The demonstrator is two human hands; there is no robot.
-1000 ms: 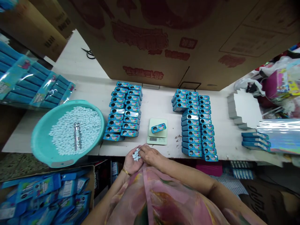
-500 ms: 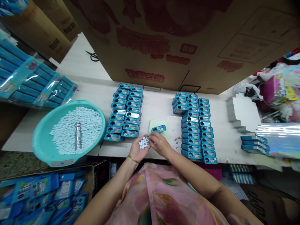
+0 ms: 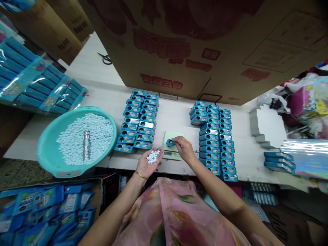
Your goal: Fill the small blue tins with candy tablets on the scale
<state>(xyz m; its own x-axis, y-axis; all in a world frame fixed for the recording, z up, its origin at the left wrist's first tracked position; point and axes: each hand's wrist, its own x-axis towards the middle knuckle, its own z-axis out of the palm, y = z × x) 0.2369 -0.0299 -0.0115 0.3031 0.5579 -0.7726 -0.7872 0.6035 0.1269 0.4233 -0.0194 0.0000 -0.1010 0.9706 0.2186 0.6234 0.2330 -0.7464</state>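
Note:
A pile of small pale blue candies [image 3: 153, 156] rests in the upturned palm of my left hand [image 3: 145, 164], whose fingers curve up around it. My right hand [image 3: 183, 148] has its fingertips pinched together over the round opening of a small blue tin [image 3: 170, 142]. Whatever they pinch is too small to make out. The tin lies on a pale digital scale [image 3: 172, 155], its right part covered by my fingers. To the left, a turquoise basin [image 3: 44, 150] holds many more of these candies, with a clear ribbed scoop or tube [image 3: 86, 145] lying on them.
Rows of blue tins stand left [image 3: 135, 124] and right [image 3: 214, 140] of the scale. A large cardboard box [image 3: 174, 51] blocks the back. Scissors [image 3: 105, 59] lie behind the basin, wrapped blue packs [image 3: 33, 82] at far left, stacked white card [image 3: 270, 128] at right.
My right hand has moved from the candies in my left palm to the opening of the tin on the scale. My left hand has shifted slightly left and opened out more.

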